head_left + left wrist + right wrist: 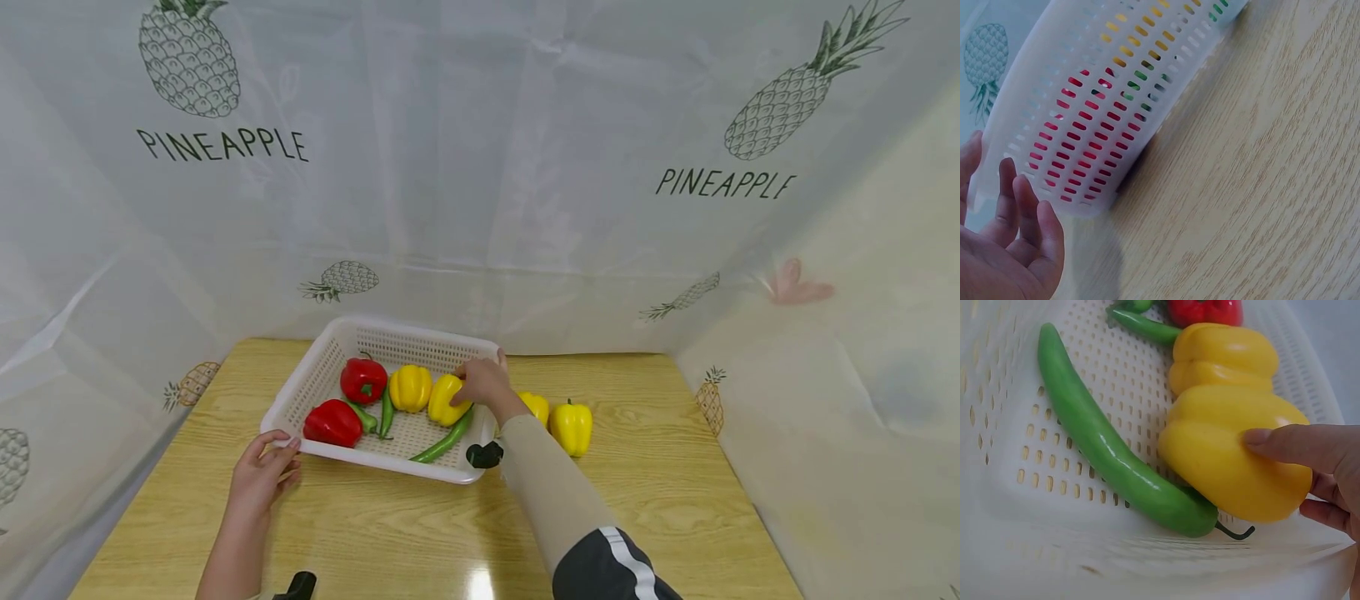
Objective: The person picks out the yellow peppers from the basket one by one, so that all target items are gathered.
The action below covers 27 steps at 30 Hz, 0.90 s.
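My right hand (486,385) reaches over the right part of a white plastic basket (360,454) and grips a yellow bell pepper (444,398). In the right wrist view its thumb presses on the side of that pepper (1229,450), with other fingers behind it. A long green chili pepper (1104,444) lies just beside, and a second yellow bell pepper (410,388) sits close by in the basket. At the front left corner, my left hand (258,475) holds the basket's rim. Its other fingers (1047,225) curl near the outer perforated wall.
Two red bell peppers, one at the back (363,380) and one in front (333,423), lie in the basket's left half beside another green chili (387,412). Right of the basket, two yellow bell peppers (572,429) stand on the wooden table (645,500). A pineapple-print sheet (480,167) hangs behind.
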Each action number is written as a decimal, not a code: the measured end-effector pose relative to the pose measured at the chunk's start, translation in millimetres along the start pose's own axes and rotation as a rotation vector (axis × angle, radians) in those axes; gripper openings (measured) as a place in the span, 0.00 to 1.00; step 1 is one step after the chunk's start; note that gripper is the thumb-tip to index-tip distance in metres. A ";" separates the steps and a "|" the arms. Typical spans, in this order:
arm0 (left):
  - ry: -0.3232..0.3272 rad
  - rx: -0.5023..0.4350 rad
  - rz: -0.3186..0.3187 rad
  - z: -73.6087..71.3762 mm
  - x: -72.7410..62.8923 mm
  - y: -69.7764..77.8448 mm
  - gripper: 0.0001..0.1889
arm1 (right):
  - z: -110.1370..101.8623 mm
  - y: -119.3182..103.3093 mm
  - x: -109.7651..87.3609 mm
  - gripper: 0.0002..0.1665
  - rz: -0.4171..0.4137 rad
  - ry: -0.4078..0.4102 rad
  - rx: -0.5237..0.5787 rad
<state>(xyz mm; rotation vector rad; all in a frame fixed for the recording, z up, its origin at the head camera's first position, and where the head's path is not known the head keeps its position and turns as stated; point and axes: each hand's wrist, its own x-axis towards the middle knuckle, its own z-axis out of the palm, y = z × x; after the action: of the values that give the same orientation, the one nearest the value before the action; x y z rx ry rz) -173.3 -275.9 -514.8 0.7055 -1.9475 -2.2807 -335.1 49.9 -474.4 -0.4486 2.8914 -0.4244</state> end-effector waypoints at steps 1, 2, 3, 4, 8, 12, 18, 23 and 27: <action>0.001 -0.002 -0.001 0.0 0.2 0.0 0.07 | 0.0 0.2 0.3 0.31 -0.002 0.003 -0.007; 0.003 -0.001 -0.003 0.1 0.2 0.0 0.07 | 0.1 0.4 0.5 0.31 -0.002 0.004 -0.012; 0.003 -0.002 -0.005 0.1 0.3 0.0 0.07 | 0.4 0.7 0.8 0.31 -0.003 0.008 -0.012; 0.004 -0.002 -0.007 0.0 0.3 0.0 0.07 | 0.6 0.9 1.1 0.30 -0.004 0.011 -0.017; -0.008 0.000 -0.004 -0.9 -0.2 -0.1 0.07 | 1.8 1.1 2.1 0.29 -0.007 0.020 -0.034; -0.023 -0.005 0.014 -1.4 -1.1 0.1 0.07 | 2.2 1.0 2.3 0.29 0.001 0.010 -0.025; -0.018 -0.012 0.013 -0.2 -0.8 0.5 0.07 | 1.3 2.9 1.3 0.27 0.006 0.004 0.033; -0.023 -0.019 0.014 -0.5 -0.2 -0.5 0.07 | 1.4 5.7 1.4 0.24 -0.009 0.007 0.097; -0.024 -0.026 0.018 -0.4 0.2 -0.8 0.06 | 1.1 7.7 1.6 0.21 -0.021 0.022 0.184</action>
<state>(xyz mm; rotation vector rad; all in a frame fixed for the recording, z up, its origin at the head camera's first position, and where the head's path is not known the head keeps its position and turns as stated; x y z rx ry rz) -173.2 -276.1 -515.7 0.6585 -1.9231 -2.3102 -338.4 56.1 -478.0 -0.4474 2.8362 -0.6951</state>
